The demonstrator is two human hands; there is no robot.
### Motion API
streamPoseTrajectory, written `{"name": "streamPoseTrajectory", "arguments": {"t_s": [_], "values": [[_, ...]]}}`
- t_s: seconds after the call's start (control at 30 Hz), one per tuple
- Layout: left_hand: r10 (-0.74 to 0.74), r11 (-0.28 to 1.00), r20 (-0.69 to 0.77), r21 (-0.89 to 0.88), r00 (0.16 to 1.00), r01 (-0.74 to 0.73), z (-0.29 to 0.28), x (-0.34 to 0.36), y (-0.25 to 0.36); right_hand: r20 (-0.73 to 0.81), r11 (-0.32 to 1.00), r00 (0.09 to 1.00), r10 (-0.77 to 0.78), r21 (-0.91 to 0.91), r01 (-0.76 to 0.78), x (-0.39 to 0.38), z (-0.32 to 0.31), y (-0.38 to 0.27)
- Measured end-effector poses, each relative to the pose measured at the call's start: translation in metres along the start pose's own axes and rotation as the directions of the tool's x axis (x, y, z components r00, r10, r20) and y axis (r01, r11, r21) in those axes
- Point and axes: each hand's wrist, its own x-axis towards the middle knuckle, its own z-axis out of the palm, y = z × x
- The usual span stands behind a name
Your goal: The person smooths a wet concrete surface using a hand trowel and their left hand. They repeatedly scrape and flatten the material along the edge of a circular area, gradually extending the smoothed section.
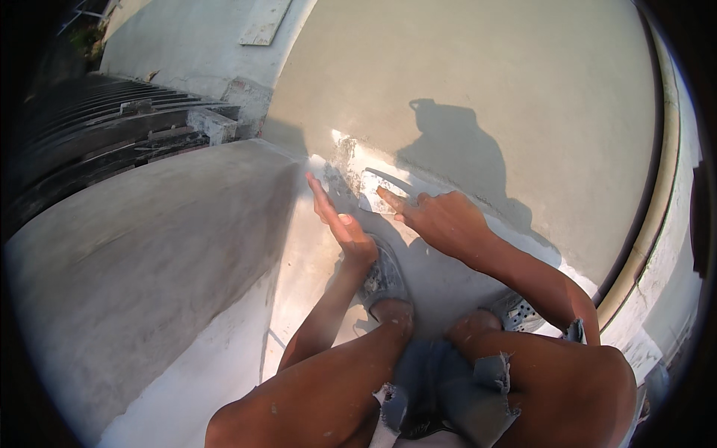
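Observation:
My right hand (pixel 444 224) is closed around a flat putty knife (pixel 379 188) with a pale, smeared blade and a dark upper edge. One finger stretches forward along the blade. The handle is hidden in my grip. The blade lies at the foot of the plastered wall (pixel 553 89), where white and dark patches (pixel 343 153) mark the seam with the ledge. Left of the blade, my left hand (pixel 341 218) is raised with its fingers straight and its thumb apart, holding nothing. Its fingertips are near the corner where the walls meet.
My feet, in a grey shoe (pixel 385 272) and a dotted shoe (pixel 520 312), stand on the narrow ledge. At left runs a low plastered wall (pixel 164 246), with dark slats (pixel 112 127) beyond it. A pale pipe (pixel 648 201) bounds the right side. My shadow falls across the wall.

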Motion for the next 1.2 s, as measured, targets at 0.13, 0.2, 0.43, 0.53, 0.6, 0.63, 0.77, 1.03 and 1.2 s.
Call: {"name": "streamPoseTrajectory", "arguments": {"t_s": [0.13, 0.2, 0.43, 0.53, 0.6, 0.63, 0.77, 1.03, 1.2], "values": [[0.032, 0.98, 0.31, 0.179, 0.95, -0.092, -0.003, 0.004, 0.0, 0.035, 0.995, 0.994, 0.101, 0.013, -0.102, -0.054, -0.004, 0.012], [0.03, 0.951, 0.492, 0.253, 0.87, -0.175, 0.001, 0.007, 0.003, 0.079, 0.993, 0.99, 0.115, -0.031, -0.113, -0.08, -0.001, 0.016], [0.041, 0.848, 0.751, 0.323, 0.659, -0.42, 0.014, 0.007, 0.023, 0.001, 0.974, 0.974, 0.225, 0.008, -0.225, -0.169, 0.033, 0.03], [0.104, 0.862, 0.78, 0.238, 0.616, -0.447, 0.024, -0.005, 0.028, -0.03, 0.95, 0.949, 0.313, 0.008, -0.313, -0.205, 0.037, 0.033], [0.101, 0.889, 0.794, 0.198, 0.6, -0.412, 0.034, -0.013, 0.033, -0.045, 0.924, 0.923, 0.383, 0.037, -0.382, -0.22, 0.035, 0.035], [0.1, 0.902, 0.8, 0.179, 0.591, -0.394, 0.039, -0.017, 0.036, -0.043, 0.9, 0.9, 0.434, 0.059, -0.431, -0.228, 0.032, 0.035], [0.137, 0.884, 0.841, 0.134, 0.524, -0.448, 0.065, -0.02, 0.049, -0.183, 0.801, 0.78, 0.598, 0.181, -0.571, -0.249, 0.031, 0.04], [0.222, 0.782, 0.964, -0.087, 0.144, -0.617, 0.086, -0.029, 0.053, -0.152, 0.56, 0.541, 0.827, 0.16, -0.813, -0.34, 0.051, 0.054], [0.395, 0.644, 0.882, -0.466, -0.258, -0.607, 0.067, -0.052, 0.048, -0.06, 0.456, 0.463, 0.884, 0.328, -0.827, -0.379, 0.028, 0.055]]}}
